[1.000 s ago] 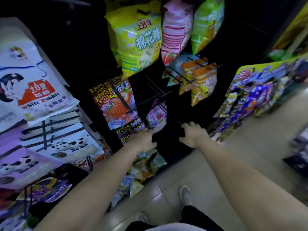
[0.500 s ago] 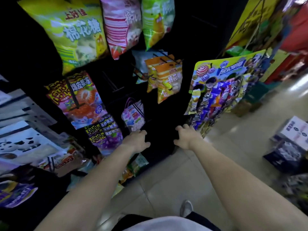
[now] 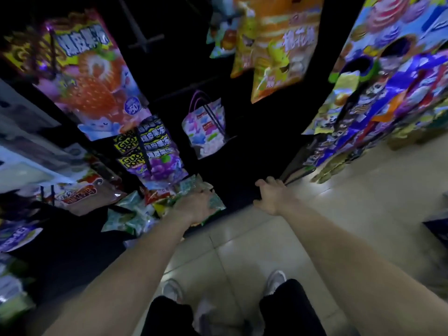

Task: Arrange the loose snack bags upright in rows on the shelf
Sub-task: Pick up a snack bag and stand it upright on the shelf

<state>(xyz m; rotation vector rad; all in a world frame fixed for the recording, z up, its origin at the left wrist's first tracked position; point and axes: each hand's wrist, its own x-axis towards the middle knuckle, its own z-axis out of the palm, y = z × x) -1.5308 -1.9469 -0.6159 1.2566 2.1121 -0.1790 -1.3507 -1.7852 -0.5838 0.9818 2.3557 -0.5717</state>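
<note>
Head view, step: my left hand (image 3: pixel 195 206) is on the loose bags (image 3: pixel 135 214); grip I cannot tell.
Right hand (image 3: pixel 271 196): relaxed, empty.
Next: I'd stand one upright.

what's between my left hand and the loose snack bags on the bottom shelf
Nothing visible. The left hand lies right on the heap of loose snack bags; whether it grips one is unclear. The hanging purple jelly packs are above the heap, not in front of it.
</note>
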